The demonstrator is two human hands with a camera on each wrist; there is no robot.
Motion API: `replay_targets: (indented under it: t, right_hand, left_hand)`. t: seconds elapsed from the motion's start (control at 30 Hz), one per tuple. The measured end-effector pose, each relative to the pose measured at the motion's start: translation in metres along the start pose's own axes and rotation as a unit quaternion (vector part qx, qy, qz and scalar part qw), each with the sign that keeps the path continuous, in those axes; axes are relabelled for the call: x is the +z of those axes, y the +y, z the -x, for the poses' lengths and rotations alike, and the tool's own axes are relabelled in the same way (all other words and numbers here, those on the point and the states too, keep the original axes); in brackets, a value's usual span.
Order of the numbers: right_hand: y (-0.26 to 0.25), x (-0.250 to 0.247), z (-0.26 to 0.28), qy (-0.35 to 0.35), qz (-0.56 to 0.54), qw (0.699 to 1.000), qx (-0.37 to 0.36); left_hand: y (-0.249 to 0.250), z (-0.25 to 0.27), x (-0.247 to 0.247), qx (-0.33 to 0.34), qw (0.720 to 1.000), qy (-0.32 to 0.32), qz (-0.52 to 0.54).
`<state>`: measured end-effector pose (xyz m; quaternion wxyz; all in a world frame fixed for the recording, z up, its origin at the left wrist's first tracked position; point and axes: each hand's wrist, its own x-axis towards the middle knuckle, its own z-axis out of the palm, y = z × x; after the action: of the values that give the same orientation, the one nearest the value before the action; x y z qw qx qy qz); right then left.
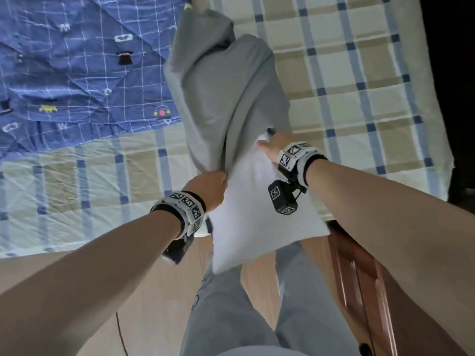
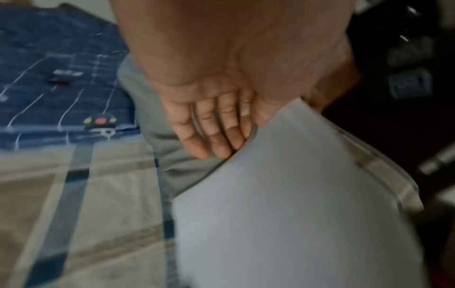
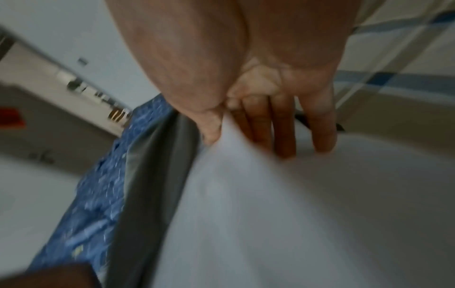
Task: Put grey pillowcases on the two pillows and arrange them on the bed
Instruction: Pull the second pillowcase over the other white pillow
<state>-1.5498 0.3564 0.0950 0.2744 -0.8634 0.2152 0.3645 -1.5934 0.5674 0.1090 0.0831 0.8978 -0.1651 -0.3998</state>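
Observation:
A white pillow (image 1: 257, 206) is held up over the bed's edge, its far end inside a grey pillowcase (image 1: 226, 86) that trails onto the bed. My left hand (image 1: 213, 186) grips the pillowcase's open hem at the pillow's left side. In the left wrist view its fingers (image 2: 209, 134) curl into the grey cloth (image 2: 177, 159) beside the white pillow (image 2: 295, 214). My right hand (image 1: 270, 145) pinches the pillow's right edge; its thumb (image 3: 211, 126) and fingers (image 3: 283, 134) squeeze the white fabric (image 3: 270, 214). No second pillow is in view.
The bed has a beige and blue checked sheet (image 1: 359, 73), with a rumpled blue patterned quilt (image 1: 77, 73) at the upper left. A wooden bed frame (image 1: 359, 265) runs along the right. My legs in grey trousers (image 1: 231, 317) stand on a wooden floor (image 1: 154, 291).

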Motion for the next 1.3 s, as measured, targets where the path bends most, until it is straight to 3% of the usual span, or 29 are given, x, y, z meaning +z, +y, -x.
replay_targets:
  t: [0.1,0.2,0.3,0.4,0.47,0.73,0.87,0.97,1.03,1.2,1.3]
  right_hand:
    - [0.022,0.009,-0.01,-0.018,0.024,0.999,-0.031]
    - [0.048,0.003,-0.023,0.001,0.053,0.998,-0.028]
    - [0.071,-0.003,-0.04,0.027,0.07,0.997,-0.015]
    - [0.085,-0.006,-0.061,0.031,0.111,0.993,-0.018]
    - [0.088,-0.004,-0.069,0.029,0.125,0.991,-0.033]
    - [0.102,-0.007,-0.105,0.025,0.156,0.984,-0.083]
    - [0.112,-0.024,-0.098,0.026,0.142,0.984,-0.102]
    - [0.121,-0.041,-0.091,0.025,0.133,0.984,-0.12]
    - [0.129,-0.05,-0.082,0.022,0.136,0.984,-0.116]
    - [0.144,-0.059,-0.048,-0.03,0.237,0.963,-0.121]
    - [0.14,-0.074,-0.041,-0.008,0.237,0.967,-0.096]
  left_hand:
    - [0.01,-0.01,0.008,-0.022,0.999,-0.003,0.043]
    - [0.027,-0.017,0.012,0.021,0.999,0.019,0.045]
    - [0.051,-0.022,0.024,0.124,0.989,-0.003,-0.079]
    - [0.077,-0.033,0.039,0.198,0.95,-0.041,-0.239]
    - [0.092,-0.041,0.046,0.215,0.931,-0.049,-0.289]
    - [0.133,-0.101,0.075,0.242,0.907,-0.082,-0.334]
    - [0.145,-0.113,0.068,0.207,0.907,-0.106,-0.351]
    - [0.152,-0.115,0.058,0.134,0.92,-0.149,-0.338]
    - [0.152,-0.118,0.044,0.11,0.929,-0.111,-0.335]
    - [0.146,-0.145,-0.025,0.085,0.95,0.08,-0.288]
    - [0.136,-0.155,-0.051,0.027,0.953,0.12,-0.278]
